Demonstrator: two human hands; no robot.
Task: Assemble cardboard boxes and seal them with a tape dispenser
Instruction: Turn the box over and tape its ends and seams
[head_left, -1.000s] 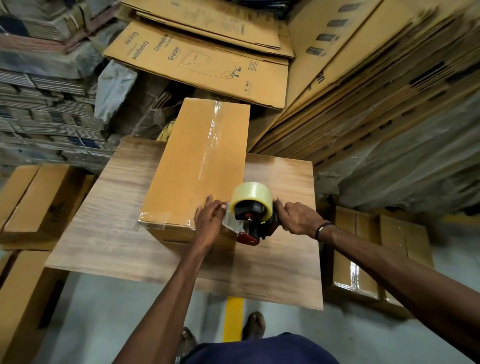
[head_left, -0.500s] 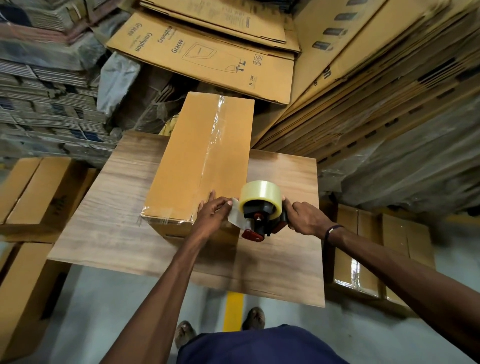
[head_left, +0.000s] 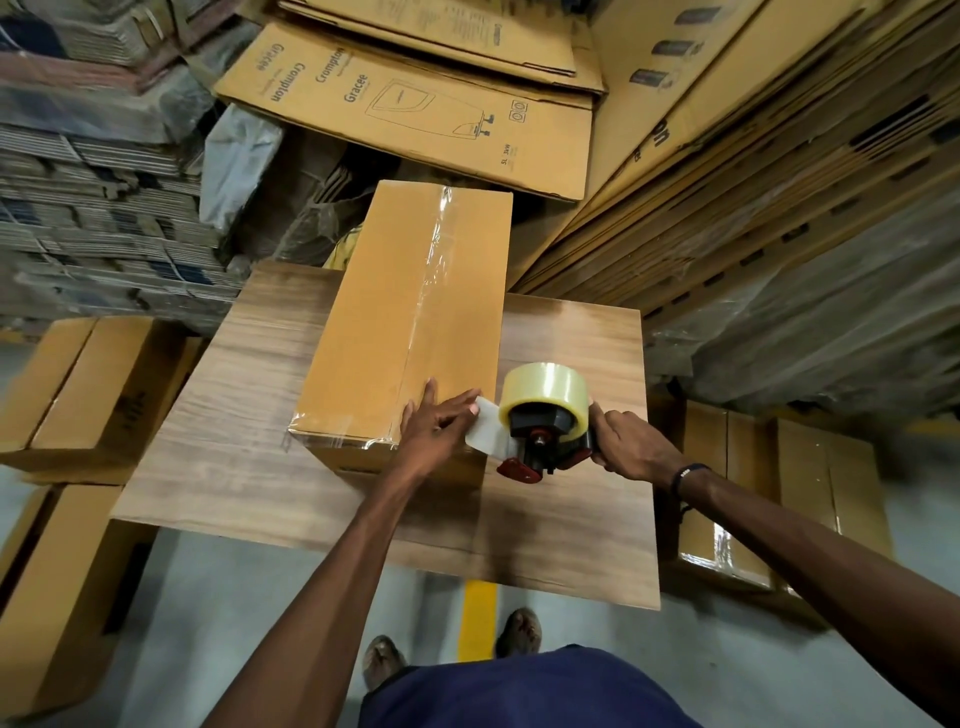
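At centre frame we see one long cardboard box (head_left: 405, 322) lying on one wooden board (head_left: 244, 457), a strip of clear tape along its top seam. Our left hand (head_left: 434, 428) rests on the box's near end, fingers straight, pressing down the tape's free end. Just right of it, our right hand (head_left: 631, 441) grips the handle of one tape dispenser (head_left: 543, 421). We count two sealed boxes (head_left: 78, 384) at the left and two more (head_left: 779, 493) at the right.

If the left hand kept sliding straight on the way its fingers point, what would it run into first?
Probably nothing soon: the left hand lies flat on the cardboard box, fingers pointing along its taped top. Past the far edge, the stacked flat cartons seem next, though depth is unclear.
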